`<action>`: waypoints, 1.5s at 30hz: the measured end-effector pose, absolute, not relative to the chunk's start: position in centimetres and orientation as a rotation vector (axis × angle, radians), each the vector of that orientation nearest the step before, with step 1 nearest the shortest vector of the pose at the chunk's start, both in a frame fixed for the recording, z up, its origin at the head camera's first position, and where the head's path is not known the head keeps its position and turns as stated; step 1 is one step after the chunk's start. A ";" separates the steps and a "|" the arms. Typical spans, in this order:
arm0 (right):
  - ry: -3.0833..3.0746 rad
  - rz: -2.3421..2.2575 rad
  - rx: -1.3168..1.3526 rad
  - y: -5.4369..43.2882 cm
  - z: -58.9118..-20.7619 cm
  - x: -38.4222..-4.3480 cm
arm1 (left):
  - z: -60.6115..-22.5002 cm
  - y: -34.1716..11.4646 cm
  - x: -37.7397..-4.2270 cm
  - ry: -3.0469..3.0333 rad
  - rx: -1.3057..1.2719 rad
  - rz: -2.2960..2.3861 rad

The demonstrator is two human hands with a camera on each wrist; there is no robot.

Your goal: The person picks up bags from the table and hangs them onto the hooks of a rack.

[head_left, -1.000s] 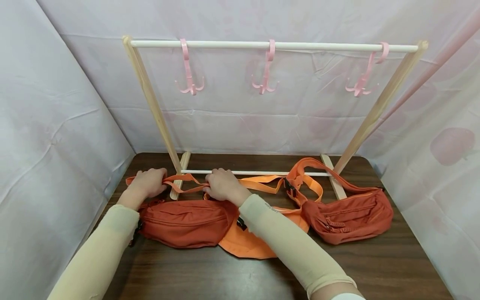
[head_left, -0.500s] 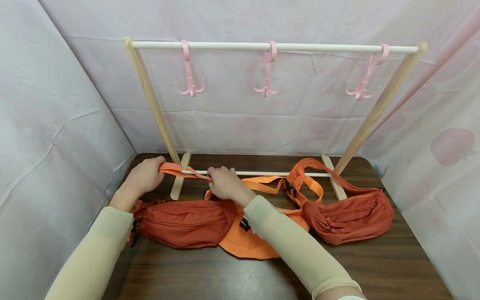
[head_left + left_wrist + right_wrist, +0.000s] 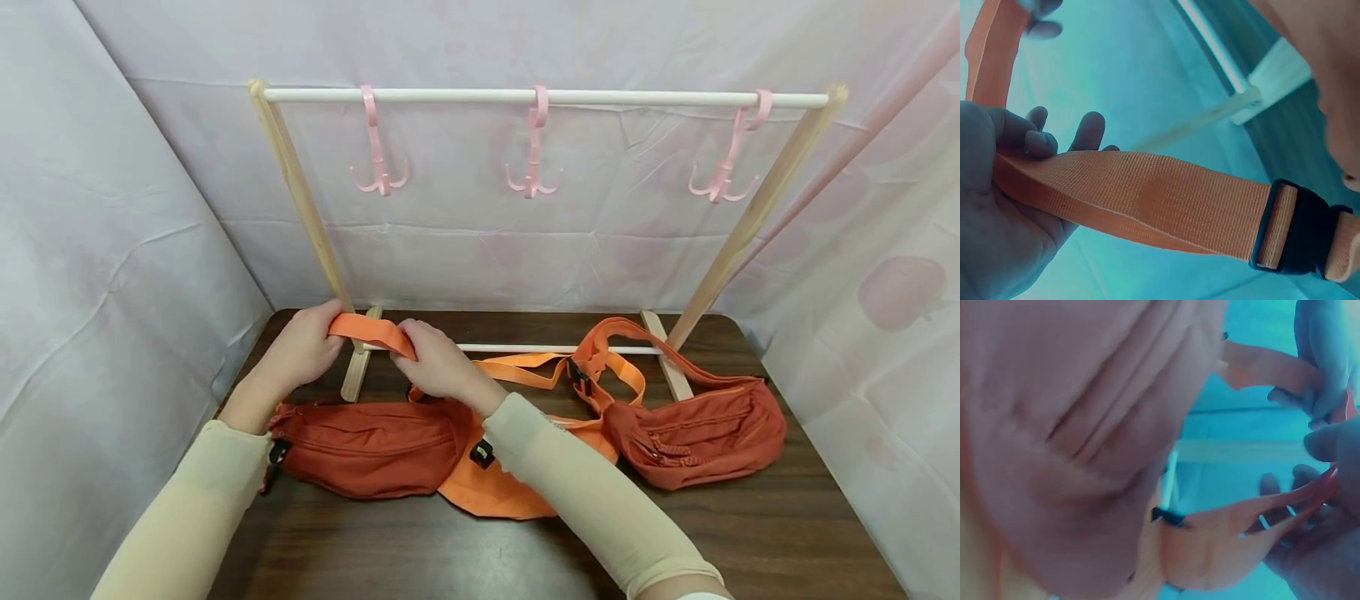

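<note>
A rust-red waist bag [image 3: 367,450] lies at the left of the table, its zipped front facing up. Its orange strap [image 3: 372,330] is raised behind it, held by both hands. My left hand [image 3: 306,343] grips one stretch of the strap, and my right hand [image 3: 438,360] pinches it a short way to the right. In the left wrist view, a black buckle [image 3: 1300,231] joins the webbing beside the left hand [image 3: 1007,200]. The right wrist view shows the bag's body [image 3: 1085,437] close up, with the right hand [image 3: 1329,544] around the strap.
An orange bag [image 3: 502,492] lies partly under the right forearm, its strap trailing behind. Another rust-red waist bag [image 3: 705,433] sits at the right. Behind stands a wooden rack with a white rod [image 3: 637,98], bearing pink hooks [image 3: 378,150]. Fabric walls surround the table [image 3: 405,550].
Both hands have lifted the strap off the table and brought it up behind the bag. The left hand has moved up and slightly right, nearer the right hand. The bags stay on the table.
</note>
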State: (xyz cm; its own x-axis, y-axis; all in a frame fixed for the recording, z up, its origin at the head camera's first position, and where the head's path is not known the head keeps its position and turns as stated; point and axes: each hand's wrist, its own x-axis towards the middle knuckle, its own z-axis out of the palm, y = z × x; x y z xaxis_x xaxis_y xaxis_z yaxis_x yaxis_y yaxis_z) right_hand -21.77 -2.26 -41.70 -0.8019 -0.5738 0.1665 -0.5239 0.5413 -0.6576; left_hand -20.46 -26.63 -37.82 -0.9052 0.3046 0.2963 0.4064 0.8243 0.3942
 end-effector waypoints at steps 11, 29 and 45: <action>2.566 -1.499 -1.010 -2.1 -38.9 -20.7 | -34.8 -24.9 -19.1 -2.713 -0.565 -0.737; 2.604 -1.352 -1.252 0.1 -34.7 -20.3 | -31.6 -25.0 -17.9 -2.675 -0.629 -0.761; 2.649 -1.374 -1.255 2.8 -31.5 -20.8 | -28.6 -25.8 -16.8 -2.744 -0.633 -0.842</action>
